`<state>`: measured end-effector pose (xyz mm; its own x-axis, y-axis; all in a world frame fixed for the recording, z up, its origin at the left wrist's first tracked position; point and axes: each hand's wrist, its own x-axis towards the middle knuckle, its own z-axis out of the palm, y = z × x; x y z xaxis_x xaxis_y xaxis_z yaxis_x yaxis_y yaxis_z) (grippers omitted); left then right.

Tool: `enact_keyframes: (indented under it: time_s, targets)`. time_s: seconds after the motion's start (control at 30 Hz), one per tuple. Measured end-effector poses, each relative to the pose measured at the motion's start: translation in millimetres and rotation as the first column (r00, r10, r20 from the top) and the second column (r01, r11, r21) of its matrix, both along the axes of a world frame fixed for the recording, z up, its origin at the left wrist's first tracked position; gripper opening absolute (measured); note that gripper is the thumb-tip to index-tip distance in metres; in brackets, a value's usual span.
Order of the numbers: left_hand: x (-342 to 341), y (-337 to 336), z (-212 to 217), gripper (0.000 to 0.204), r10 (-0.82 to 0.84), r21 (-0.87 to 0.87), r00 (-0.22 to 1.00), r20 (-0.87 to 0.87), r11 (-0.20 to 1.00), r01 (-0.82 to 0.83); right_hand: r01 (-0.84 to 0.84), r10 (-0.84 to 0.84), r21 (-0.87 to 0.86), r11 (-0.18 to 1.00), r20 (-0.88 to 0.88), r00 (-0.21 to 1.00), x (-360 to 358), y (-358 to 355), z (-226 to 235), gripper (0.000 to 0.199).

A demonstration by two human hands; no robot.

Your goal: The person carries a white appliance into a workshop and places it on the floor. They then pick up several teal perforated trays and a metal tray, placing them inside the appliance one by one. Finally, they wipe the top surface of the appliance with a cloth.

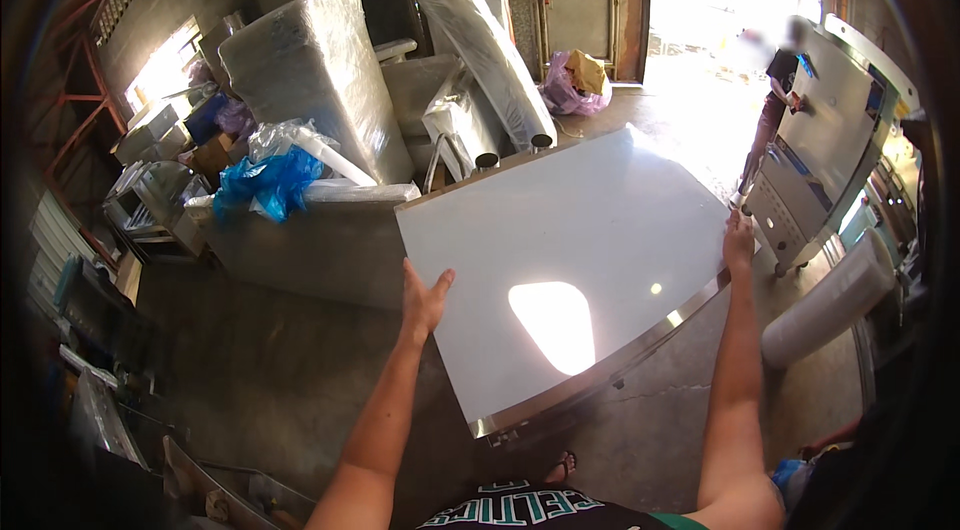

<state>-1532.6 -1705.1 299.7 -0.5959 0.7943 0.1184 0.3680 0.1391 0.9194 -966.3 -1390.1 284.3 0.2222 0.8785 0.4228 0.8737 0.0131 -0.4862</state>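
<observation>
A large, pale, glossy rectangular panel point(600, 220) with a shiny metal strip along its near edge spans the middle of the view, tilted, with bright light reflected on it. My left hand point(424, 298) is at its left edge, thumb over the face and fingers along the side. At its right corner, my right hand point(738, 242) grips the edge, fingers curled and partly hidden. The panel's underside is out of sight. Two dark round tube ends point(487, 162) show just past its far edge.
Plastic-wrapped slabs point(310, 80) and a blue plastic bag point(268, 185) stand at the far left. A pink bag point(575, 85) lies near a metal door. Another person point(785, 70) stands at the right by a wheeled metal cabinet point(825, 120). A wrapped roll point(830, 300) leans nearby.
</observation>
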Motion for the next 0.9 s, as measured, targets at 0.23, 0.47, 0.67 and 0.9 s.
enact_keyframes:
  time_s: [0.23,0.47,0.67,0.9]
  targets:
    - [33.0,-17.1,7.4,0.100,0.007,0.092,1.000,0.017,0.996,-0.009,0.188,-0.076,-0.359,0.914,0.303,0.950,-12.8,2.1,36.3,0.070]
    - [66.6,-36.2,-11.7,0.102,0.141,0.003,0.989,-0.035,0.990,-0.141,0.202,-0.110,-0.312,0.928,0.287,0.952,-1.9,-3.7,50.9,0.064]
    - [79.9,-70.0,-11.4,0.105,0.165,-0.028,0.986,-0.002,0.986,-0.165,0.133,-0.053,-0.297,0.946,0.262,0.964,1.8,-0.4,41.0,0.061]
    - [62.1,-127.0,-21.3,0.106,0.149,0.089,0.988,0.051,0.984,-0.153,0.135,-0.039,-0.333,0.933,0.280,0.959,-22.4,-43.4,38.3,0.065]
